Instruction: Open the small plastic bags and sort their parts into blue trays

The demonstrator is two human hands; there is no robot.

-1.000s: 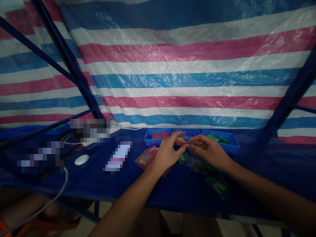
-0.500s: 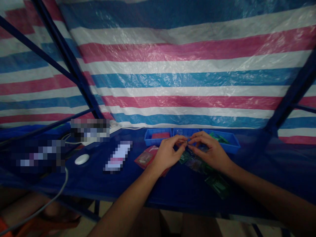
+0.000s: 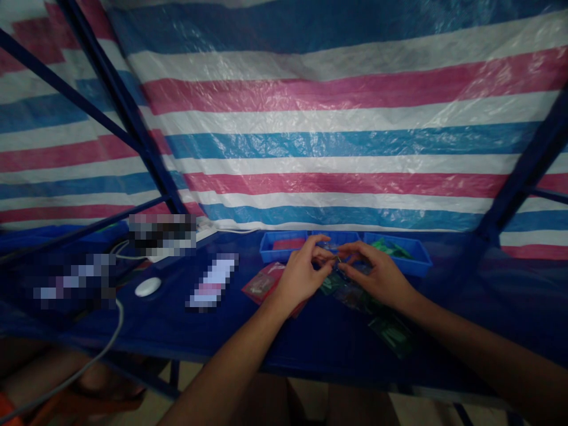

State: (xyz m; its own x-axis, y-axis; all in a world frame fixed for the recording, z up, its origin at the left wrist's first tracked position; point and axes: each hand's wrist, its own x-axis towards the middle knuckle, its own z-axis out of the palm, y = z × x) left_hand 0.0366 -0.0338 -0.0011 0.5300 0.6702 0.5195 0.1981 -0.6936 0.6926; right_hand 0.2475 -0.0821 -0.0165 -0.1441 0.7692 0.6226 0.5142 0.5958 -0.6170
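My left hand (image 3: 306,266) and my right hand (image 3: 373,269) meet fingertip to fingertip above the blue table. Both are closed in a pinch, and a tiny thin piece (image 3: 339,258) shows between them, too small to name. Beneath my left wrist lies a red plastic packet (image 3: 265,283), partly covered. Below my right hand are clear plastic bags (image 3: 352,296) and green packets (image 3: 393,334), one partly hidden. Behind the hands stand a blue bin with red pieces (image 3: 270,253), a middle blue bin (image 3: 337,236) half hidden by my fingers, and a blue bin with green pieces (image 3: 419,260).
A blurred-out phone-like object (image 3: 213,283) and a white oval object (image 3: 148,287) lie to the left on the table (image 3: 177,322). A power strip (image 3: 206,229) with cables sits behind them. Blue metal posts (image 3: 133,127) and a striped plastic sheet (image 3: 337,142) enclose the back.
My fingers have shifted slightly at the pinch, and my left index finger has lifted. A thin piece now shows between the fingertips. The things on the table have stayed put.
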